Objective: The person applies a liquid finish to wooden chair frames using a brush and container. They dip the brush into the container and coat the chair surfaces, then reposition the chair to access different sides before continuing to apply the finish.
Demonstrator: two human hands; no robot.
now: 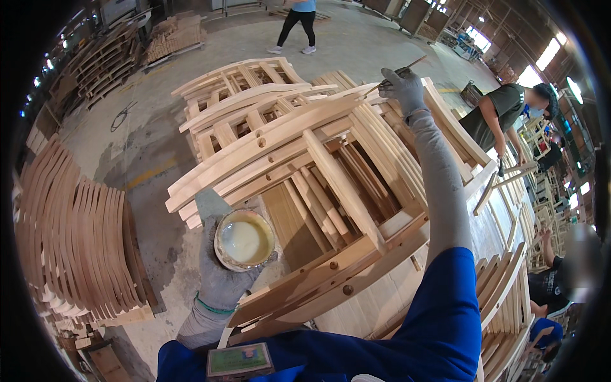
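My left hand [224, 274] wraps around one round tub [266, 232] of whitish liquid [242, 242] at the left edge of the stacked wooden frames [344, 189]; my right hand [406, 90] pinches one thin stick [416, 62] by their far edge

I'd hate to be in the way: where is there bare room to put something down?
Bare floor lies between the curved slats at left and the stacked wooden frames, and beyond the frames toward the far person. The frames are crowded, with a cup in the left hand and a thin stick in the right hand.
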